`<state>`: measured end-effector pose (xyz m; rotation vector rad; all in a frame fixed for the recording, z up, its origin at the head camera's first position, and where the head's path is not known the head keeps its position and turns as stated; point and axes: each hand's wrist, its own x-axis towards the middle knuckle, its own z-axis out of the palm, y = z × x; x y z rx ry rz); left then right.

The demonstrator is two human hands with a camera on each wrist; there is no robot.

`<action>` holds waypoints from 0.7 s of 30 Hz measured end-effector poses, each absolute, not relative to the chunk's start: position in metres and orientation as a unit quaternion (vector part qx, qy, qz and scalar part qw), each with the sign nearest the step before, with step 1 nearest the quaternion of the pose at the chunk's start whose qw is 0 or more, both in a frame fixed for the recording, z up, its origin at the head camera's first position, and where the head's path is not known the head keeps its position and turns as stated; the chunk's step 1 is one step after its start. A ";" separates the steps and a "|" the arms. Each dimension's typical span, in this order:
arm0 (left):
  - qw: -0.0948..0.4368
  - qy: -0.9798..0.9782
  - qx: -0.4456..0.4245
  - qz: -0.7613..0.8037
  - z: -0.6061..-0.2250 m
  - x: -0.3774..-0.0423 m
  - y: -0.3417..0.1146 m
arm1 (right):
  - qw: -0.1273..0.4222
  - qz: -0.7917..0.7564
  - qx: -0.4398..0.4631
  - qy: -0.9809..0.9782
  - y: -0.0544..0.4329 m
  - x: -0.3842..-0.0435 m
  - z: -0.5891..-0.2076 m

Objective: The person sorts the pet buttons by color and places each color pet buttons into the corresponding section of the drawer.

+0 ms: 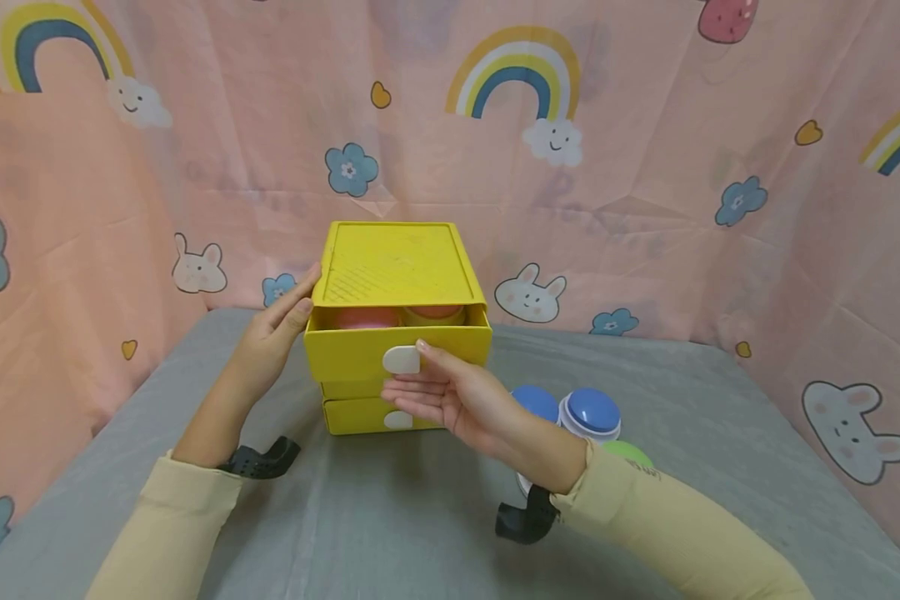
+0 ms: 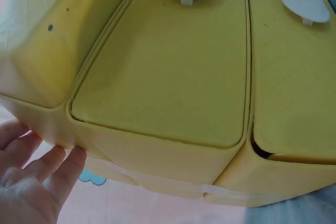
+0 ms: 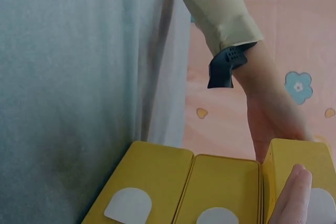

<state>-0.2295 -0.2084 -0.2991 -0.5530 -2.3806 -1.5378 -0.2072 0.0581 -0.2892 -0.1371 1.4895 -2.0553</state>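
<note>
A yellow drawer box point(image 1: 399, 258) stands on the grey-covered table, its top drawer point(image 1: 345, 354) pulled partway out. Round pink-topped items point(image 1: 366, 317) show inside that drawer under the lid. My right hand point(image 1: 468, 408) is at the white drawer handle point(image 1: 400, 360), thumb on its right end and the other fingers stretched below it. In the right wrist view, two fingers point(image 3: 295, 198) lie beside the handle. My left hand point(image 1: 273, 337) rests with extended fingers against the box's left side. In the left wrist view its fingertips point(image 2: 77, 157) touch the yellow wall.
Right of the box, partly behind my right forearm, stand blue-topped round containers point(image 1: 594, 410) and a green one point(image 1: 628, 453). A lower drawer's white handle point(image 1: 398, 420) sits beneath my right hand's level. Patterned pink cloth point(image 1: 637, 275) hangs behind the table.
</note>
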 end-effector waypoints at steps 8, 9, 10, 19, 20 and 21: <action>0.126 -0.821 -0.189 -0.524 -0.301 -0.231 -0.209 | 0.292 -0.777 -0.039 0.557 0.056 -0.215 -0.289; 0.125 -0.821 -0.190 -0.524 -0.301 -0.231 -0.209 | 0.292 -0.777 -0.037 0.557 0.056 -0.215 -0.289; 0.125 -0.820 -0.190 -0.525 -0.301 -0.231 -0.209 | 0.291 -0.777 -0.035 0.557 0.056 -0.216 -0.289; 0.126 -0.819 -0.188 -0.528 -0.301 -0.231 -0.209 | 0.290 -0.781 -0.032 0.552 0.053 -0.224 -0.289; 0.126 -0.819 -0.188 -0.528 -0.301 -0.231 -0.209 | 0.291 -0.782 -0.031 0.551 0.053 -0.224 -0.290; 0.127 -0.818 -0.188 -0.528 -0.300 -0.231 -0.209 | 0.291 -0.782 -0.031 0.551 0.053 -0.225 -0.290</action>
